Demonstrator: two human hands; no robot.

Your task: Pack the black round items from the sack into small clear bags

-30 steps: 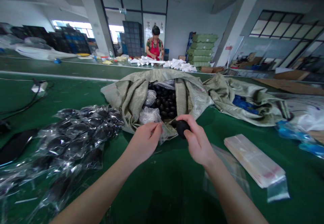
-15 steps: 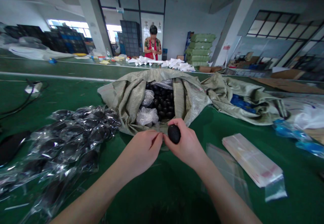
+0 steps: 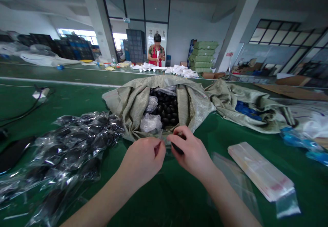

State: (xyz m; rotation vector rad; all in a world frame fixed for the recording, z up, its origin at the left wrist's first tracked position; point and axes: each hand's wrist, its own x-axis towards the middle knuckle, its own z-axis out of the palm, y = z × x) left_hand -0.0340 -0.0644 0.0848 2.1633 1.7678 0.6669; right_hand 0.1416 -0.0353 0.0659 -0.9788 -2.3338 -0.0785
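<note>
In front of the woven sack's mouth, my left hand point(image 3: 145, 158) is closed in a pinch on the edge of a thin clear plastic bag point(image 3: 161, 134), only faintly visible. My right hand point(image 3: 193, 153) is wrapped round a black egg-shaped piece point(image 3: 177, 148), mostly hidden by the fingers, with its fingertips close to the left ones. Behind both hands lies the open woven sack point(image 3: 130, 107), holding many black egg-shaped pieces point(image 3: 167, 109) and crumpled translucent plastic point(image 3: 151, 121).
Black pieces in clear bags point(image 3: 77, 155) are heaped on the left of the green table point(image 3: 179, 199). A stack of flat clear bags point(image 3: 261, 170) lies right. A second sack point(image 3: 271, 117) holds blue items. Across the table stands a person point(image 3: 156, 52) behind white pieces.
My right hand has turned, so its fingers now cover most of the black piece. Both hands remain close together. The whole view has shifted slightly.
</note>
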